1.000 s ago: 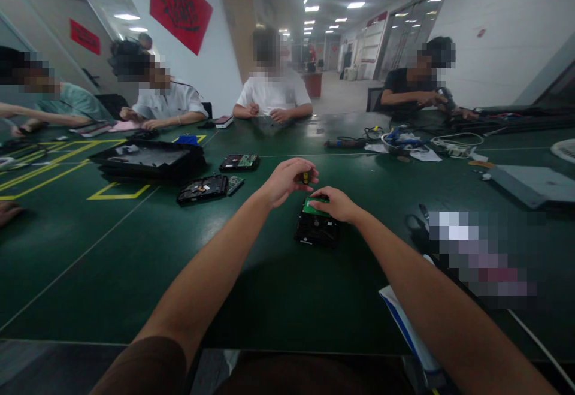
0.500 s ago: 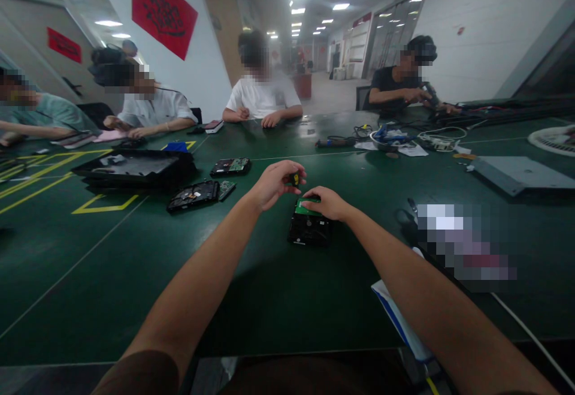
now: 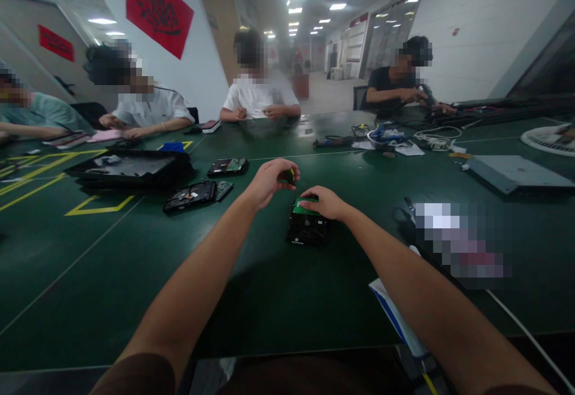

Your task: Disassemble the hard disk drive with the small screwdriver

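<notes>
A black hard drive (image 3: 307,229) with a green circuit board on its upper face lies flat on the green table in front of me. My right hand (image 3: 327,202) grips its far right part, the thumb across the board and the other fingers curled at the far edge. Above and left of the drive, my left hand (image 3: 275,180) is closed around a screwdriver (image 3: 290,175). Only a bit of its black-and-yellow handle shows between the fingers; the tip cannot be made out.
Left of my hands lie another hard drive (image 3: 228,166), an opened drive (image 3: 190,196) and a loose circuit board (image 3: 223,189). Beyond them is a black tray (image 3: 130,170). A grey metal case (image 3: 516,173) and tangled cables (image 3: 389,136) lie to the right. Several people sit across the table.
The view has shifted slightly. My left hand has turned a little, tilting the screwdriver handle. The right hand stays on the hard drive.
</notes>
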A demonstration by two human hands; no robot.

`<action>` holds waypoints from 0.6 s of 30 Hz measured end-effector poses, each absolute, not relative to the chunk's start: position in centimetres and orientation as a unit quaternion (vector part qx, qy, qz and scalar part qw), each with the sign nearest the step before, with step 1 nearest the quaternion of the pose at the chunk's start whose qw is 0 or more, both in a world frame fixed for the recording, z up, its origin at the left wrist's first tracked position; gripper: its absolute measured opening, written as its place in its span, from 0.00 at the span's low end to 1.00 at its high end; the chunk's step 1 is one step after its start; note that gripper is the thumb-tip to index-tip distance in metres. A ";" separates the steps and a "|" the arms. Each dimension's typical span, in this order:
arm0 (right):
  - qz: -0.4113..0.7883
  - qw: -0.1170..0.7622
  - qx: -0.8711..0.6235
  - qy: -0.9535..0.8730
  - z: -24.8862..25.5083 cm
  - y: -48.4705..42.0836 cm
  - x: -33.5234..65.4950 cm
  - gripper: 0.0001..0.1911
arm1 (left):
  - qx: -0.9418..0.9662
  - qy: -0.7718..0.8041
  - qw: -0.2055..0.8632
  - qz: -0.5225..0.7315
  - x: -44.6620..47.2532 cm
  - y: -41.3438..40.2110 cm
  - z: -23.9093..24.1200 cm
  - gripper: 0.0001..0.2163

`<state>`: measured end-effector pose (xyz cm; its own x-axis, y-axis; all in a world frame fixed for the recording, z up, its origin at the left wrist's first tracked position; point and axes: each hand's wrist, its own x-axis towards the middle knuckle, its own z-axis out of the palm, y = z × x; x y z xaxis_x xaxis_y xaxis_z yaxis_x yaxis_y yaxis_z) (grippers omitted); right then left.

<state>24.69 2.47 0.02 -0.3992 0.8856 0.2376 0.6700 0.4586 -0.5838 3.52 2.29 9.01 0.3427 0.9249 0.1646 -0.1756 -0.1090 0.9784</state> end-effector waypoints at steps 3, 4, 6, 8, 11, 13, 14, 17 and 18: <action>0.205 0.262 -0.480 -0.812 0.0 2.5 24.7 0.18 | 0.543 0.319 0.617 0.472 3.7 2.0 9.2 0.11; 0.205 0.260 -0.479 -0.813 0.0 2.6 24.7 0.18 | 0.536 0.320 0.621 0.474 3.8 1.9 9.2 0.10; 0.205 0.259 -0.475 -0.816 -0.1 2.7 24.7 0.18 | 0.533 0.326 0.616 0.481 3.8 1.9 9.2 0.10; 0.205 0.260 -0.470 -0.818 -0.1 2.7 24.7 0.18 | 0.544 0.329 0.598 0.488 3.9 2.0 9.1 0.10; 0.206 0.265 -0.471 -0.816 -0.1 2.8 24.6 0.16 | 0.576 0.338 0.556 0.495 3.9 2.0 9.1 0.10; 0.206 0.267 -0.472 -0.814 -0.1 2.8 24.6 0.16 | 0.592 0.351 0.528 0.498 3.8 2.0 9.1 0.10; 0.206 0.268 -0.473 -0.814 -0.1 2.8 24.5 0.16 | 0.595 0.357 0.519 0.499 3.8 2.0 9.2 0.10; 0.208 0.264 -0.475 -0.813 0.0 2.7 24.5 0.16 | 0.586 0.362 0.522 0.503 3.8 2.1 9.1 0.11; 0.208 0.262 -0.476 -0.813 0.0 2.7 24.5 0.16 | 0.575 0.359 0.534 0.505 3.8 2.1 9.1 0.11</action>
